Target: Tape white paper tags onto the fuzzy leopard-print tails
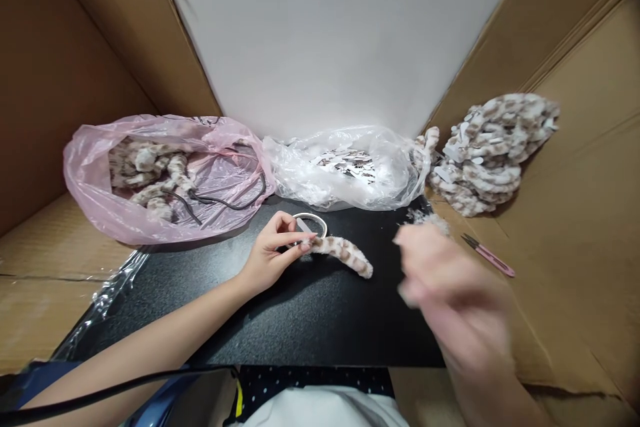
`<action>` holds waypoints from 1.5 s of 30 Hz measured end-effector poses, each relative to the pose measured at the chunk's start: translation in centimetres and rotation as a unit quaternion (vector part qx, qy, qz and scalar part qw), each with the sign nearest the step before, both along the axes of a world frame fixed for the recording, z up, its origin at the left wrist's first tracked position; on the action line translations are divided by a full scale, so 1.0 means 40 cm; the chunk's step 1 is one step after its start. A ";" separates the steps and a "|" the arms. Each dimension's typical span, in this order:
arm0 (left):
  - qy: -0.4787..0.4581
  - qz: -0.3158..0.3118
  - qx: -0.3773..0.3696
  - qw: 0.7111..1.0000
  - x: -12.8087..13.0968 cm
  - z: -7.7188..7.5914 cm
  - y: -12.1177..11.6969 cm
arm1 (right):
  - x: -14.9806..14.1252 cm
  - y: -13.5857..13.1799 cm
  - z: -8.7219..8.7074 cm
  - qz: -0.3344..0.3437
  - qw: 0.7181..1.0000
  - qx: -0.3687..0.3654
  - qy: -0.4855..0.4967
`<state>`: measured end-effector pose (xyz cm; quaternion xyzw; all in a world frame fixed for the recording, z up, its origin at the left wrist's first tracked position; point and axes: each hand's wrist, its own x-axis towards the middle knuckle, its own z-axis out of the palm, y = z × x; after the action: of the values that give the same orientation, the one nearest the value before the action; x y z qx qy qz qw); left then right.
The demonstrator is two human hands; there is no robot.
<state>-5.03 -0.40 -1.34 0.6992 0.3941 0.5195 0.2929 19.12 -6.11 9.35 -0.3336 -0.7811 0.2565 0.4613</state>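
My left hand [274, 250] pinches one end of a plush tail [345, 255], white with brown spots, between thumb and fingers. The tail curves to the right over the black table [300, 327]. A small pale strip [303, 225] shows by the fingertips. Just behind lies a thin white ring [323, 221], partly covered by the hand. My right hand [445, 273] is smeared by motion over the table's right side, apart from the tail, so whatever its fingers hold cannot be made out. Some grey-white fluff [430, 219] shows behind it.
At back left lies an open pink plastic bag [85, 173] with spotted plush pieces and a dark cord. A clear bag [295, 180] of printed white slips sits at the back middle. To the right, spotted tails are piled [495, 153] near pink thread snips [493, 259]. Cardboard walls [590, 147] flank the table.
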 end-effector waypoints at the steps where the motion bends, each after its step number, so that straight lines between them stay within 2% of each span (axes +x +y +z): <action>1: 0.004 0.006 0.011 1.000 -0.001 0.000 -0.001 | -0.013 0.033 -0.024 -0.008 1.000 -0.008 -0.011; 4: 0.008 0.016 0.029 0.999 -0.005 -0.001 -0.002 | -0.060 0.114 -0.115 -0.013 0.988 -0.060 -0.142; 6: -0.001 0.011 0.011 1.000 -0.006 0.000 -0.003 | -0.090 0.141 -0.174 -0.009 0.979 -0.080 -0.186; 8: -0.013 -0.004 -0.022 1.000 -0.004 0.000 -0.003 | -0.113 0.145 -0.216 -0.006 0.978 -0.087 -0.188; 11: -0.019 -0.027 -0.061 0.998 0.002 0.001 -0.003 | -0.132 0.132 -0.244 -0.001 0.986 -0.104 -0.128; 15: -0.029 -0.073 -0.088 0.993 0.002 0.006 0.000 | -0.133 0.120 -0.246 0.011 0.987 -0.156 -0.033; 20: 0.001 -0.204 -0.109 0.973 -0.027 0.018 0.016 | -0.127 0.126 -0.246 0.022 0.980 -0.196 0.028; 22: 0.011 -0.236 -0.127 0.963 -0.037 0.022 0.021 | -0.128 0.128 -0.247 0.027 0.977 -0.207 0.040; 24: 0.008 -0.254 -0.143 0.957 -0.039 0.024 0.023 | -0.130 0.128 -0.247 0.035 0.975 -0.215 0.041; 28: 0.020 -0.246 -0.146 0.958 -0.034 0.028 0.025 | -0.120 0.134 -0.236 0.026 0.977 -0.210 0.034; 30: 0.029 -0.259 -0.166 0.951 -0.034 0.031 0.027 | -0.105 0.141 -0.226 0.045 0.974 -0.223 0.025; 32: 0.024 -0.295 -0.210 0.932 -0.035 0.032 0.028 | -0.091 0.148 -0.216 0.085 0.966 -0.244 0.013; 36: -0.004 -0.363 -0.331 0.871 -0.032 0.032 0.020 | -0.088 0.150 -0.213 0.131 0.961 -0.243 0.004; 39: -0.018 -0.352 -0.385 0.853 -0.025 0.028 0.013 | -0.098 0.142 -0.220 0.143 0.967 -0.209 0.013; 43: -0.059 -0.272 -0.396 0.875 -0.013 0.014 0.010 | -0.098 0.135 -0.220 0.131 0.982 -0.137 0.025; 45: -0.074 -0.255 -0.401 0.877 -0.007 0.006 0.009 | -0.097 0.135 -0.218 0.130 0.984 -0.121 0.029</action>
<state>-5.31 -0.04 -1.08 0.5580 0.3540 0.2749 0.6985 15.25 -0.71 0.61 -0.2748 -0.7674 0.4164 0.4028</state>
